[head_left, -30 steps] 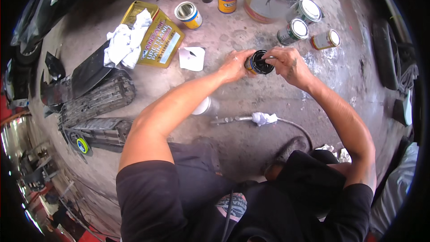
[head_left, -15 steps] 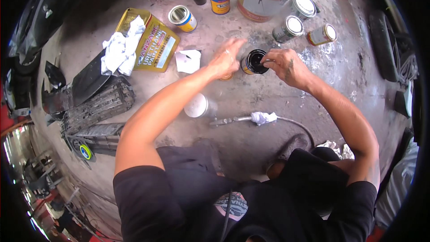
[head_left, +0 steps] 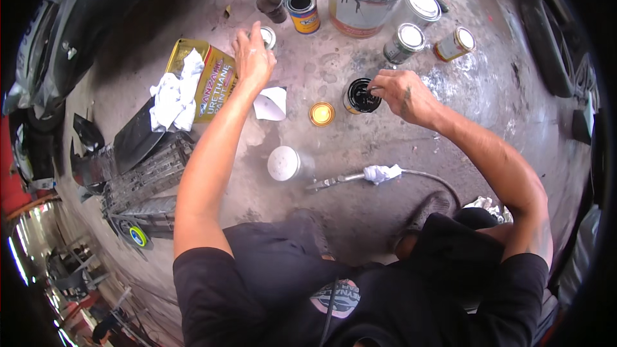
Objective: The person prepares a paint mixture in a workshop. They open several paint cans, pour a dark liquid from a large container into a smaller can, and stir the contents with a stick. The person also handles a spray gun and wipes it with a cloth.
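Note:
My left hand (head_left: 254,58) is at the far left, with its fingers around a small metal can (head_left: 268,38). Most of that can is hidden behind the hand. On the right, my right hand (head_left: 403,95) is closed over the rim of an open can of black paint (head_left: 361,96). It pinches a thin stick (head_left: 373,88) that dips into the paint; little of the stick shows. A round gold lid (head_left: 322,114) lies on the floor left of the paint can. Between the lid and my left forearm is a piece of white paper (head_left: 270,104).
A gold thinner tin (head_left: 215,80) with a white rag (head_left: 175,99) stands left. Behind are an orange-labelled can (head_left: 303,13), a dark cup (head_left: 271,6), a large pail (head_left: 365,6) and several lidded cans. Nearer lie a white-lidded container (head_left: 283,163) and a hose nozzle (head_left: 334,181).
My left hand has moved away from the gold lid, far and left, to the small metal can, uncovering the lid. My right hand stays at the black paint. The whole view has shifted slightly.

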Demonstrator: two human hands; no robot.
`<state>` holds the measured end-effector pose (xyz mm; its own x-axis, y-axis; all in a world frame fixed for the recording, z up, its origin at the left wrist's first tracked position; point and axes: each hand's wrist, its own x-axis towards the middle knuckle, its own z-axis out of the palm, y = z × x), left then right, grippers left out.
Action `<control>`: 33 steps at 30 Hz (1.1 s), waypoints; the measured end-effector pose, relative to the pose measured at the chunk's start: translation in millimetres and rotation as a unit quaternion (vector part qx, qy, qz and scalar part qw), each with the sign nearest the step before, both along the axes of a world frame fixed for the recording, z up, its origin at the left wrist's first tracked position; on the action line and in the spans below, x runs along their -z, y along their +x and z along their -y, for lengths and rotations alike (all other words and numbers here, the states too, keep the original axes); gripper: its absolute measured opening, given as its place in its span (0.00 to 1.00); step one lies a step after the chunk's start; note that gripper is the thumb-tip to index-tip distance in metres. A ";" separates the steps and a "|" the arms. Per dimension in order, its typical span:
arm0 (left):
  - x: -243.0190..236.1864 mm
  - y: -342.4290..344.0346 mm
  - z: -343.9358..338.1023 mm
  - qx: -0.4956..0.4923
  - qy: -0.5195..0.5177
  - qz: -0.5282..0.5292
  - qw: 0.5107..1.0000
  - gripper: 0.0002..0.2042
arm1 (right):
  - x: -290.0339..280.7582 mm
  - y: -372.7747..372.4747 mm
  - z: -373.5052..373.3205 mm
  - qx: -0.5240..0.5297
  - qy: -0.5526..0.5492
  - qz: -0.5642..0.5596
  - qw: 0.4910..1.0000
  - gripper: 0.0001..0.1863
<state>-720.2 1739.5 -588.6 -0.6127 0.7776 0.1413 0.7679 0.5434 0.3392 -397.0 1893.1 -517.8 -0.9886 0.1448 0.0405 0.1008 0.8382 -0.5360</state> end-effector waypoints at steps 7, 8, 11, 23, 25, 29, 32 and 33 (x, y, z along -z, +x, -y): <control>1.4 14.1 22.6 0.121 0.074 0.000 0.990 0.42 | 7.2 -4.4 10.1 0.000 -0.062 -0.003 0.998 0.07; 0.2 14.7 23.6 0.127 0.077 -0.001 0.989 0.42 | 4.0 -4.0 8.6 -0.008 -0.057 0.006 0.998 0.07; -3.9 15.0 24.9 0.140 0.076 0.033 0.987 0.41 | -0.1 -2.4 2.1 -0.021 -0.014 0.020 0.999 0.07; -10.7 37.0 18.5 0.128 0.125 0.090 0.980 0.39 | 18.2 1.5 1.8 -0.021 -0.027 -0.056 0.998 0.05; -9.5 35.8 18.9 0.113 0.128 0.107 0.980 0.39 | 13.3 1.5 -0.3 -0.021 -0.004 -0.054 0.998 0.05; -3.4 29.3 18.2 0.094 0.133 0.141 0.976 0.38 | 20.4 -4.6 0.7 0.018 0.008 -0.093 0.995 0.06; -0.4 22.6 15.2 0.083 0.134 0.196 0.968 0.39 | 20.1 -6.6 4.9 0.009 -0.022 -0.097 0.995 0.05; 1.1 20.3 15.1 0.080 0.135 0.218 0.963 0.39 | 18.5 -4.7 7.0 0.001 -0.037 -0.091 0.995 0.04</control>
<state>-699.9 1724.4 -589.7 -0.5355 0.8375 0.1082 0.5875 0.2774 0.7602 -401.7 1886.0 -536.3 -0.9658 0.1550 0.2078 -0.0024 0.7962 -0.6051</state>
